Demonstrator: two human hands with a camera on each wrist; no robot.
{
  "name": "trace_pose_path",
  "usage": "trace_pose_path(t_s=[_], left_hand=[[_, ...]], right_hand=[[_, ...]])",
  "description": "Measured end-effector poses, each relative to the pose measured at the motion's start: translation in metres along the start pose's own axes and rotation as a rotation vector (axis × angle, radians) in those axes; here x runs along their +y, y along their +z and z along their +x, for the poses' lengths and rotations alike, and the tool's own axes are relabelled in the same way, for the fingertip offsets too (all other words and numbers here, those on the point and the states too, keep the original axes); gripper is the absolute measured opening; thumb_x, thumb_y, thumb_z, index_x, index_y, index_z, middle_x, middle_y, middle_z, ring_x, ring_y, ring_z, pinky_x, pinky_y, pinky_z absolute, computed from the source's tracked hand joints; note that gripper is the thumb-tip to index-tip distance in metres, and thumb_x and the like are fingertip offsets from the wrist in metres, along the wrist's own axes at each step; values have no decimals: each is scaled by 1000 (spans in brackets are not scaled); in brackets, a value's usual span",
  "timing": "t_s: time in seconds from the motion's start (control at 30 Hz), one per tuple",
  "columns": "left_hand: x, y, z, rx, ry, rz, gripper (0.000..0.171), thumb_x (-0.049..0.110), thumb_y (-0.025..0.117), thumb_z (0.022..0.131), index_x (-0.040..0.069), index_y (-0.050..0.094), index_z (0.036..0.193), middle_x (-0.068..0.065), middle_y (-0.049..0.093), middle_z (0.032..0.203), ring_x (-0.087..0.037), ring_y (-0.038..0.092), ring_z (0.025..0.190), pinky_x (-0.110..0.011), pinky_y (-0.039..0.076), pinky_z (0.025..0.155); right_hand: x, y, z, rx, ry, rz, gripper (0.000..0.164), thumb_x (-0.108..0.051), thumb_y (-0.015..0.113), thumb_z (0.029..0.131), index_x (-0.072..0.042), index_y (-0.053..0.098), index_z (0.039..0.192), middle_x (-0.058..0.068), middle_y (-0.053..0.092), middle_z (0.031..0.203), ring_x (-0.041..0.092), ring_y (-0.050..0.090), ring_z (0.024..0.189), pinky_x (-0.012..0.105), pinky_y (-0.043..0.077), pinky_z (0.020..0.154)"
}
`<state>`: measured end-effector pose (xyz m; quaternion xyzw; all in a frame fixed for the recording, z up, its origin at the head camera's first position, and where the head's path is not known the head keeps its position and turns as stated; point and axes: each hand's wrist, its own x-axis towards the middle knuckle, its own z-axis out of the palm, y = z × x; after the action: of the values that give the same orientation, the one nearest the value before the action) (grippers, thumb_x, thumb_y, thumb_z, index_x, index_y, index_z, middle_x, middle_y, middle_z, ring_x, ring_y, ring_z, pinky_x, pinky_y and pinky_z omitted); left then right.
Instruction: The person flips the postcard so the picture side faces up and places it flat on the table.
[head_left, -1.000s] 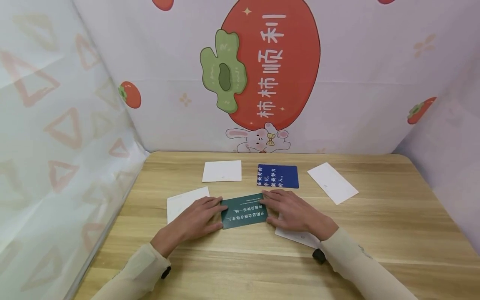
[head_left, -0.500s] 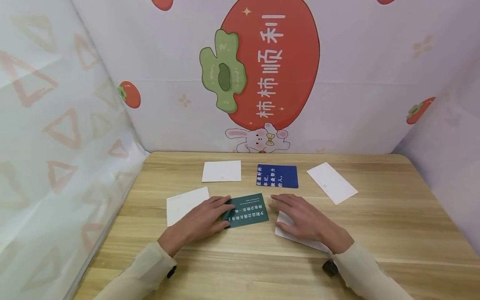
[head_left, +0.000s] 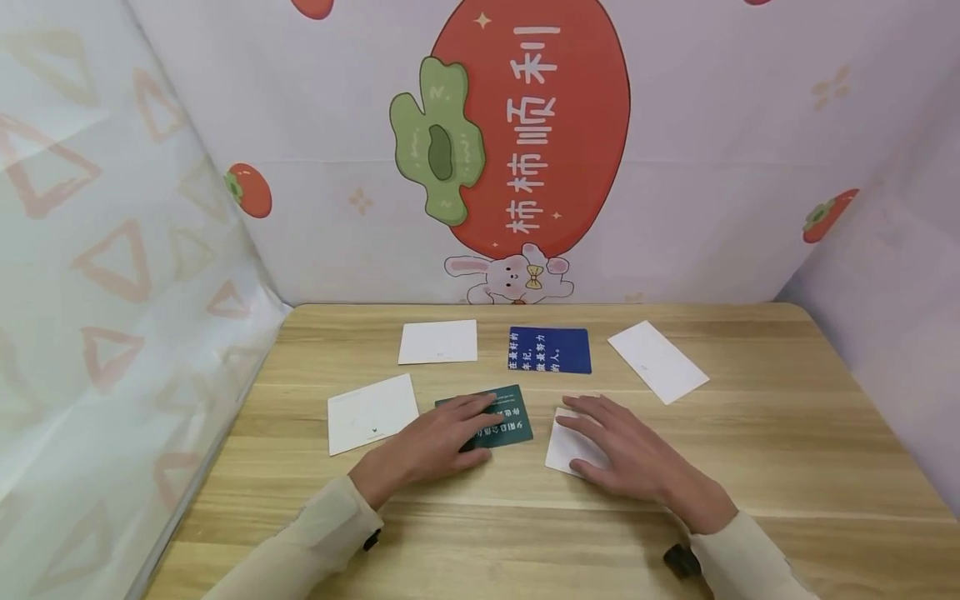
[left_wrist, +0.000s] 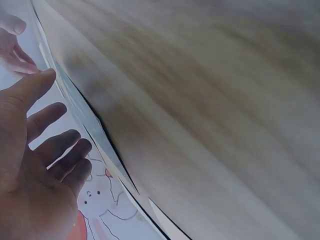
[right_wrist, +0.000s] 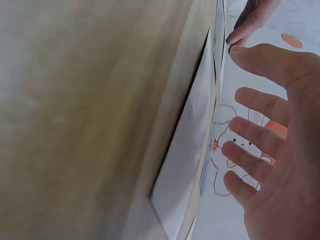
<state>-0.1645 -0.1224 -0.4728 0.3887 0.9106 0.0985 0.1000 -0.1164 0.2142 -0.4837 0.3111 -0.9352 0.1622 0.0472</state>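
Observation:
A dark green card (head_left: 519,410) with white printed characters lies mid-table in the head view. My left hand (head_left: 431,440) is over its left part, fingers spread and hiding some of the print. In the left wrist view that hand (left_wrist: 40,150) appears raised off the surface, holding nothing. To the right, a white card (head_left: 564,442) lies partly covered by my right hand (head_left: 630,450). The right wrist view has this white card (right_wrist: 182,145) flat on the table, with my right hand (right_wrist: 280,130) apart from it, fingers extended and nothing in them.
Along the back lie a white card (head_left: 438,343), a blue card (head_left: 558,352) with white characters, and a slanted white card (head_left: 658,362). Another white card (head_left: 367,417) is left of my left hand. A printed cloth (head_left: 697,233) rises behind the wooden table (head_left: 750,467).
Both hands held the green card's ends a second ago. The right hand has let go and drawn right, over the white card. The left hand has shifted right above the green card.

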Motion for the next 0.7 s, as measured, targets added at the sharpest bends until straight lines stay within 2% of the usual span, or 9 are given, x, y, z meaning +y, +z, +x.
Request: trace_pose_path(t_s=[0.17,0.33,0.5,0.7], left_hand=[[11,1,12,-35,31,5,59,49,58,112,28,47,167,-1,30,181,-29,35,165,-50,39,131],[20,0,24,-40,84,21,60,51,56,113,27,46,167,-2,27,182,-27,34,165,-46,37,132],[26,1,35,-49,117,43,59,51,56,113,28,47,166,-2,30,181,-25,35,165,-43,38,132],[30,0,45,-70,142,24,66,57,58,110,29,45,168,1,24,183,-25,31,167,-43,36,133]], right_hand=[[2,1,-15,63,-3,-35,64,-37,81,95,-15,63,152,13,57,162,40,56,146,62,50,117],[3,2,-28,126,-10,-78,65,-35,81,93,-11,64,151,16,60,158,41,58,143,60,46,120],[3,0,-37,99,44,-83,68,-39,79,96,-15,59,157,14,57,162,41,55,147,60,46,120],[5,-1,-51,84,100,-77,72,-45,79,97,-16,57,159,13,54,164,43,50,150,61,47,117]])
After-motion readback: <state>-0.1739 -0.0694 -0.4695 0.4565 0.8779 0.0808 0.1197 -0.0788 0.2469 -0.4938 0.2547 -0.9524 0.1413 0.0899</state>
